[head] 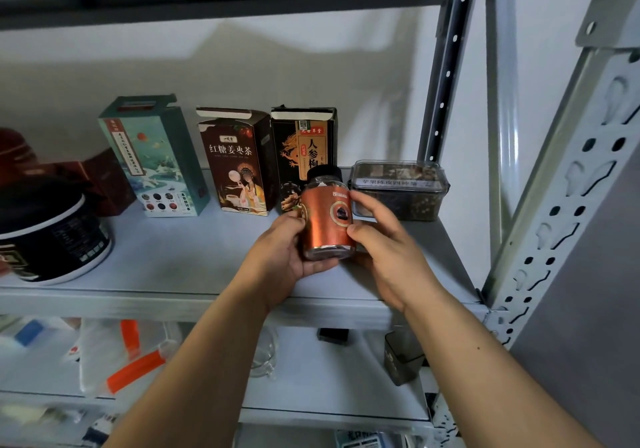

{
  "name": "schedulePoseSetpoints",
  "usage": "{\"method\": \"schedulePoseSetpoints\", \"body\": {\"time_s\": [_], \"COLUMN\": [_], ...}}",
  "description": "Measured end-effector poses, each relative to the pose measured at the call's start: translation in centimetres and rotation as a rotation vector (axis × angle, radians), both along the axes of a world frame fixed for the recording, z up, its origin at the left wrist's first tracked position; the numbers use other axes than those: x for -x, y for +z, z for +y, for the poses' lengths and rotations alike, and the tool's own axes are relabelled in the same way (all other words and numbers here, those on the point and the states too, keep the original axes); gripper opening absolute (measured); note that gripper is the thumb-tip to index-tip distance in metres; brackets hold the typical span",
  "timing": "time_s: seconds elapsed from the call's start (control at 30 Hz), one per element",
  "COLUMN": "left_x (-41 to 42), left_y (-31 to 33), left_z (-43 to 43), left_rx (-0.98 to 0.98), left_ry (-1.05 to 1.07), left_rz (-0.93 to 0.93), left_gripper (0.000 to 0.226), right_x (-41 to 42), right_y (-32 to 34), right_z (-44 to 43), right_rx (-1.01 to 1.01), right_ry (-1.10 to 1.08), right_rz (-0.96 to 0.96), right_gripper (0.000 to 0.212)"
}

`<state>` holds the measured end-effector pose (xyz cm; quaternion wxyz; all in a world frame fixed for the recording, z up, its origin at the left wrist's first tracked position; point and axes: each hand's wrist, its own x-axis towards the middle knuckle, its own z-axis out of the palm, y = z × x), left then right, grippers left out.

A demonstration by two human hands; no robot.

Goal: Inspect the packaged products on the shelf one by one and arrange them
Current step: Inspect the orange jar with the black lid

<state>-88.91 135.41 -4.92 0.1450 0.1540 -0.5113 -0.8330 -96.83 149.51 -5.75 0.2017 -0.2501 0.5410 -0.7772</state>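
While the person is reaching in over the front edge of the shelf, the head view is showing both hands closing on one jar, a copper-labelled one with a black cap. The left hand is cupping the jar from below and from its left side, fingers curled under the base. The right hand is gripping its right side, thumb pressing on the label and fingers wrapping round behind. The jar is hanging just above the shelf toward its right end, leaning with the cap toward the back and the base toward the camera. Behind it, along the back edge, a teal box, a brown box and a black box are standing upright in a row, flaps open. A clear tub is sitting in the back right corner. At the left end, a round black tub is resting near the front edge.
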Motion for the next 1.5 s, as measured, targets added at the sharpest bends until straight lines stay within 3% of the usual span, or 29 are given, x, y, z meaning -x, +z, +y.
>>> {"method": "schedulePoseSetpoints", "body": {"time_s": [0.7, 0.97, 1.13, 1.27, 1.4, 1.5], "left_x": [-0.1, -0.1, -0.2, -0.1, -0.3, -0.6], "left_y": [-0.3, 0.3, 0.5, 0.4, 0.3, 0.3], "left_z": [-0.3, 0.1, 0.3, 0.2, -0.1, -0.1], "left_rx": [0.028, 0.037, 0.053, 0.039, 0.012, 0.045], "left_ry": [-0.003, 0.021, 0.003, -0.011, -0.059, -0.065], "left_rz": [-0.016, -0.048, -0.055, -0.067, -0.033, 0.008], "left_gripper": [0.027, 0.028, 0.033, 0.036, 0.037, 0.052], "right_x": [0.2, 0.3, 0.3, 0.3, 0.4, 0.6], "right_y": [-0.6, -0.2, 0.2, 0.0, -0.6, -1.2], "right_z": [0.3, -0.1, 0.1, 0.0, 0.0, -0.1], "right_rx": [-0.026, 0.038, 0.054, 0.056, 0.016, -0.025], "right_ry": [-0.02, -0.051, -0.037, -0.038, -0.062, -0.061], "right_rz": [0.094, -0.121, -0.16, -0.144, -0.069, 0.053], "right_gripper": [0.06, 0.043, 0.034, 0.039, 0.07, 0.055]}}
